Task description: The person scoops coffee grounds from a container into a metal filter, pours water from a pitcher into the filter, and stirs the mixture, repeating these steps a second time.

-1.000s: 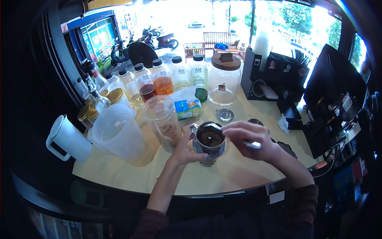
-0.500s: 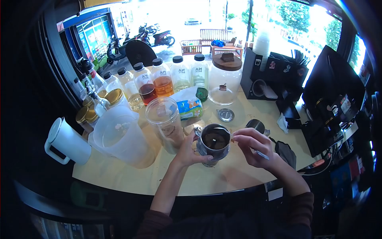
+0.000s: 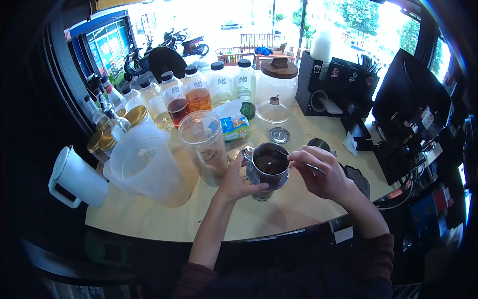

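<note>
A metal cup with dark liquid inside stands near the table's front edge, on top of what looks like a glass. My left hand is wrapped round its left side, the thumb across its front. At its right rim, my right hand pinches a thin metal utensil, whose far end reaches the cup's mouth; how deep it goes is hard to see. Behind the cup lies a round metal lid. A dark cylindrical container lies beyond my right hand.
Left of the cup stand a tall clear container, a large translucent pitcher and a white jug. Behind are a tissue pack, bottles and a wooden-lidded jar. A dark monitor stands right.
The whole view has shifted slightly, so the table items appear a little further left and up. My right hand has turned a little, and the utensil now points more towards the cup.
</note>
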A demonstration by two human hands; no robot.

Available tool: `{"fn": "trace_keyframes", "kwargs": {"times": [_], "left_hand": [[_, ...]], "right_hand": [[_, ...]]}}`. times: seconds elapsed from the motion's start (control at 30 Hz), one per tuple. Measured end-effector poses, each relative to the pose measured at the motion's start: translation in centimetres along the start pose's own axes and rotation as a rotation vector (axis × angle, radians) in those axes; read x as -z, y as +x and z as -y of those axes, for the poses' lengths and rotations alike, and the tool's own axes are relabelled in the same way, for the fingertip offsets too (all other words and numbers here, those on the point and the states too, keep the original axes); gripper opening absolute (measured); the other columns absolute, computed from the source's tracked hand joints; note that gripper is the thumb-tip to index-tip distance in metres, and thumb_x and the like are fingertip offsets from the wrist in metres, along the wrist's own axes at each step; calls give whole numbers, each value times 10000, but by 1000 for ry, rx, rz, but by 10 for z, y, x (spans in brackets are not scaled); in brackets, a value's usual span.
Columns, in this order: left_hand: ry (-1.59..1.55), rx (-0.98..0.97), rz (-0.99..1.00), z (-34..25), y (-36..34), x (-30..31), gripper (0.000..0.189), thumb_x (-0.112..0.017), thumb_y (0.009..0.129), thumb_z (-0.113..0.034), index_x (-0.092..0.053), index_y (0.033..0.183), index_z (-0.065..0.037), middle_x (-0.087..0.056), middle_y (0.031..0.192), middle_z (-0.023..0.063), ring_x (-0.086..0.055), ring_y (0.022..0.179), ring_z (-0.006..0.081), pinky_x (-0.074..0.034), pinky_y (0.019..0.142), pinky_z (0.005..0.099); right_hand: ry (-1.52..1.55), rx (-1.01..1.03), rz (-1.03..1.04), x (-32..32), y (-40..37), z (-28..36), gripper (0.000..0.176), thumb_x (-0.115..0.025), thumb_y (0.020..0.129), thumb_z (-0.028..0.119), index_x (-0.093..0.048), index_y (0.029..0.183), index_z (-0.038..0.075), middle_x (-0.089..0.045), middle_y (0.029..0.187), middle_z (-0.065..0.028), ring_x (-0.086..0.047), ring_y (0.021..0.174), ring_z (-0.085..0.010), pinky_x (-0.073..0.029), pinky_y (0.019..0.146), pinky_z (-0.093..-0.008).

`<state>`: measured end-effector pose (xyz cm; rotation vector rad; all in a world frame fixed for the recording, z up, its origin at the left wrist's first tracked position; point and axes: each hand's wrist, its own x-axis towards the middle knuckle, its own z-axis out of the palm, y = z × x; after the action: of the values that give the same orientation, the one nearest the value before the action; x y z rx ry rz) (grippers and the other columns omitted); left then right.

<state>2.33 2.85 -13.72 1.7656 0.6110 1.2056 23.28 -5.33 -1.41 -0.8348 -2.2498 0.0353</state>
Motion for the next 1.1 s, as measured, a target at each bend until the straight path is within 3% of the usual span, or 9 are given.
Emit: {"fn": "trace_keyframes", "kwargs": {"times": [0.13,0.2,0.33,0.47,0.6,0.73,0.93,1.1], "left_hand": [[-79,-6,39,0,4,-2,825,-891,536,-294,-503,1213,-26,-619,1132,107,-572,1126,226,-417,1007,381],[-71,13,53,2,4,-1,835,-887,536,-292,-495,1224,-28,-613,1144,106,-570,1128,227,-407,1016,382],[-96,47,17,7,0,-2,849,-885,533,-288,-487,1234,-21,-605,1159,108,-567,1133,227,-398,1025,381],[-111,28,41,0,4,-2,844,-878,537,-278,-486,1240,-23,-600,1166,106,-562,1141,229,-394,1029,380],[-90,24,30,-1,3,-2,847,-875,539,-278,-484,1247,-25,-600,1169,108,-563,1143,230,-393,1031,379],[-116,13,32,-1,3,-2,851,-876,538,-284,-485,1247,-19,-601,1171,110,-566,1141,231,-394,1030,377],[-109,26,15,-1,2,-4,858,-873,539,-276,-480,1258,-20,-606,1168,108,-568,1139,228,-400,1024,374],[-95,21,-2,2,2,-3,873,-879,532,-255,-472,1268,-19,-605,1167,106,-562,1142,226,-402,1020,368]], "right_hand": [[100,-24,-1,-3,-4,0,213,-660,800,-15,-586,995,33,-606,832,-91,-616,730,-274,-488,626,-360],[105,71,5,-3,-4,2,226,-659,793,-26,-586,996,43,-606,842,-83,-615,737,-273,-491,634,-360],[-40,19,-30,-4,-7,-8,212,-665,789,-25,-586,973,43,-602,835,-84,-613,743,-277,-490,639,-367],[102,66,-20,-5,-7,3,224,-663,787,-28,-581,981,49,-606,857,-79,-624,763,-269,-498,647,-366],[-18,27,-34,-5,-7,-4,215,-670,792,-24,-596,984,37,-607,836,-90,-626,759,-264,-500,643,-353],[111,57,-3,-3,-8,2,247,-665,782,-33,-587,1005,39,-610,866,-86,-624,766,-273,-506,659,-363],[37,18,-15,0,-8,-3,215,-684,779,-5,-599,968,53,-607,835,-82,-621,765,-272,-502,648,-354],[-106,107,-26,6,-7,-1,253,-695,752,-1,-584,971,63,-606,843,-64,-618,764,-255,-505,628,-352]]}}
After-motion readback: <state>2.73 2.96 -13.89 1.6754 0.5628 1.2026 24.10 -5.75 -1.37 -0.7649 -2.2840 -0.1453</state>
